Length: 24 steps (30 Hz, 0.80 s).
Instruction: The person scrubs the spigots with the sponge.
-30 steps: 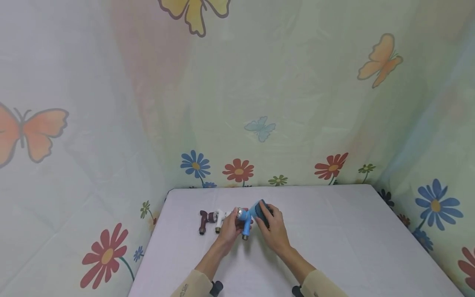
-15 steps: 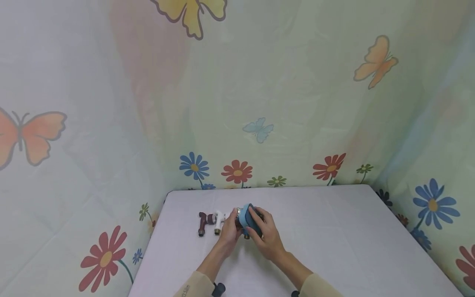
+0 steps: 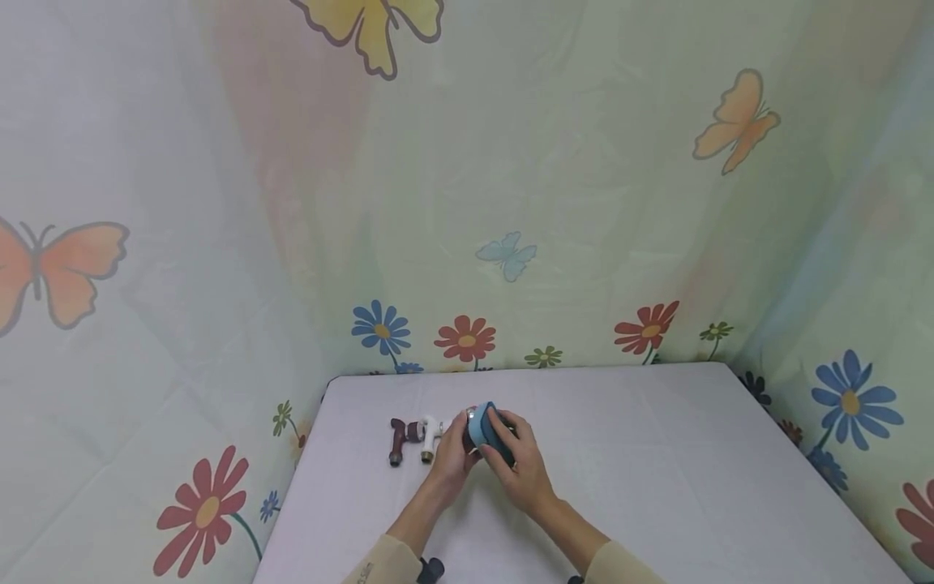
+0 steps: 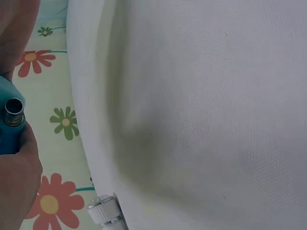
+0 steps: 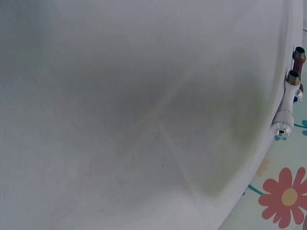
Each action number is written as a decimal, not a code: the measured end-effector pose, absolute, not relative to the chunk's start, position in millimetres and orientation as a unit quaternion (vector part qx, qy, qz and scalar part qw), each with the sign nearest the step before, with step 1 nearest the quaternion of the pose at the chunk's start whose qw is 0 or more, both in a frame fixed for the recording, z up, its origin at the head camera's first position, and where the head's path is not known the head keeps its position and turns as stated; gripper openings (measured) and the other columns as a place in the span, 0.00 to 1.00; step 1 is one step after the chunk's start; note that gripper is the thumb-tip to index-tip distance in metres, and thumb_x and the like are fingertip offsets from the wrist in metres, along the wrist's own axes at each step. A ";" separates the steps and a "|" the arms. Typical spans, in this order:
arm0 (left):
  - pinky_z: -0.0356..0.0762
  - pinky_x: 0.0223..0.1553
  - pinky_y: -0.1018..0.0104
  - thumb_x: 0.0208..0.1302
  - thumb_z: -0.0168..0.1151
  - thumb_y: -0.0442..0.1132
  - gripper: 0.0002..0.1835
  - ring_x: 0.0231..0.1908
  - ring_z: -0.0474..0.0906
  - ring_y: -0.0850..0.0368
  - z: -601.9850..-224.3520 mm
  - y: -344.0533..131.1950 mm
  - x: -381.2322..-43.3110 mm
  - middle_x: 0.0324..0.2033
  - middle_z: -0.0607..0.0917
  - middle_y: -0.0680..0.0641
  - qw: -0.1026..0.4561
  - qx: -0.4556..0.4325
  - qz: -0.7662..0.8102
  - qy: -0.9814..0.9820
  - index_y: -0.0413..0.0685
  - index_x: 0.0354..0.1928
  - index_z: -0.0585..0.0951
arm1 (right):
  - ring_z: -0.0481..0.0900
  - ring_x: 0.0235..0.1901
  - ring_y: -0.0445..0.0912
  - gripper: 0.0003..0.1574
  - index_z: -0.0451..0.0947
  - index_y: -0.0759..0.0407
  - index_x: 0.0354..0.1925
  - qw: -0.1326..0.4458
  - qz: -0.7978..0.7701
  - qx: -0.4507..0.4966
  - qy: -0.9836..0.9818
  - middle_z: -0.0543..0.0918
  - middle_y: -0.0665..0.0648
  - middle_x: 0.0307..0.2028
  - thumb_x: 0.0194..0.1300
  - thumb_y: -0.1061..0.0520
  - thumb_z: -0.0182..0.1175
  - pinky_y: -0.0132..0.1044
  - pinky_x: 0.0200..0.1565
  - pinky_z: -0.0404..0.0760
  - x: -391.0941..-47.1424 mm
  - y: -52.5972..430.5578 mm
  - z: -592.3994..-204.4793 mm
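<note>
In the left wrist view, a blue tap (image 4: 9, 139) shows its threaded metal end between the hands. My left hand (image 3: 454, 459) grips it just above the table's middle; in the head view hands and pad mostly hide it. My right hand (image 3: 525, 472) holds a rounded, two-tone pad (image 3: 498, 443), light blue on one side and dark on the other, against the blue tap. Whether the pad is a sponge I cannot tell. Left of the hands lie a white tap (image 3: 429, 438) and a maroon tap (image 3: 397, 442), both with metal ends.
A white-covered table (image 3: 642, 462) extends to both sides of the hands. Behind it hangs a curtain (image 3: 584, 203) printed with flowers and butterflies. The white tap lies close to my left hand.
The pad and my right hand have moved left onto the blue tap, covering most of it. The tap's downward spout, clearly visible a second ago, is now hidden in the head view.
</note>
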<state>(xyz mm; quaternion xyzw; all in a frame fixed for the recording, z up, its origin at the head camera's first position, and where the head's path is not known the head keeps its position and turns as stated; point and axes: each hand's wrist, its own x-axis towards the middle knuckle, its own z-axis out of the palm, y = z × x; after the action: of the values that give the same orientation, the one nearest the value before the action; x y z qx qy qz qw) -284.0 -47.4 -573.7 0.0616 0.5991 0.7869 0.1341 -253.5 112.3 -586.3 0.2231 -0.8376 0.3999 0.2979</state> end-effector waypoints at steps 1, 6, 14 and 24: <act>0.73 0.69 0.53 0.85 0.29 0.60 0.33 0.70 0.73 0.48 -573.8 -47.7 -284.0 0.71 0.74 0.41 0.133 0.062 0.788 0.598 0.48 0.75 0.68 | 0.74 0.65 0.55 0.39 0.69 0.53 0.75 0.290 0.409 0.216 -0.838 0.72 0.61 0.68 0.70 0.55 0.67 0.56 0.59 0.82 -254.6 112.2 -585.5; 0.81 0.59 0.61 0.84 0.29 0.60 0.34 0.56 0.81 0.54 -572.8 -50.2 -285.1 0.60 0.80 0.41 0.131 0.048 0.784 0.604 0.44 0.70 0.72 | 0.74 0.64 0.59 0.36 0.71 0.55 0.74 0.270 0.421 0.195 -0.844 0.73 0.63 0.68 0.72 0.54 0.66 0.61 0.58 0.81 -260.2 114.0 -580.0; 0.81 0.58 0.61 0.83 0.31 0.62 0.37 0.56 0.81 0.51 -568.6 -49.6 -284.0 0.62 0.78 0.37 0.134 0.063 0.785 0.602 0.41 0.72 0.70 | 0.69 0.67 0.64 0.36 0.68 0.52 0.76 0.241 0.430 0.153 -0.856 0.69 0.67 0.70 0.74 0.53 0.64 0.64 0.63 0.76 -266.8 122.7 -580.1; 0.82 0.57 0.59 0.84 0.29 0.61 0.37 0.59 0.80 0.33 -572.3 -46.5 -285.3 0.58 0.81 0.28 0.138 0.070 0.792 0.591 0.38 0.70 0.71 | 0.66 0.68 0.66 0.39 0.62 0.56 0.79 0.214 0.450 0.064 -0.865 0.64 0.71 0.71 0.77 0.50 0.60 0.67 0.64 0.73 -271.5 129.1 -594.0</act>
<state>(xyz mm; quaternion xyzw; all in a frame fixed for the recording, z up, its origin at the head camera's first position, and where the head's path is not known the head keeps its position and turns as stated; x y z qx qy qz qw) -285.3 -46.5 -572.3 0.0697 0.5912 0.7917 0.1375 -271.5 129.1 -594.0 0.0638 -0.8647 0.4497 0.2145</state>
